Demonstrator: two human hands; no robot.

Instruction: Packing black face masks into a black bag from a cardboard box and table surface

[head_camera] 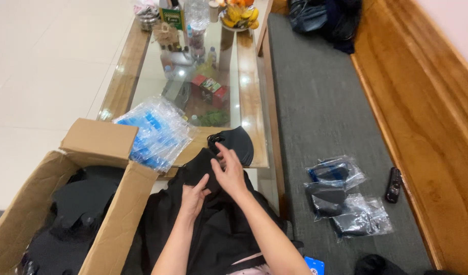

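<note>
Hands over lap: left hand (193, 196) pinches black mask (201, 170), right hand (229, 170) fingers spread on it — flattening; empty bags (155, 132) on table (252, 102), bagged masks (341, 198) on bench.

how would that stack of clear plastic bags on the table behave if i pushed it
The stack of clear bags looks thin, crinkled and fanned out, so probably floppy and light. Glossy film on the glass table likely slides, the bags slipping apart rather than moving together.
</note>
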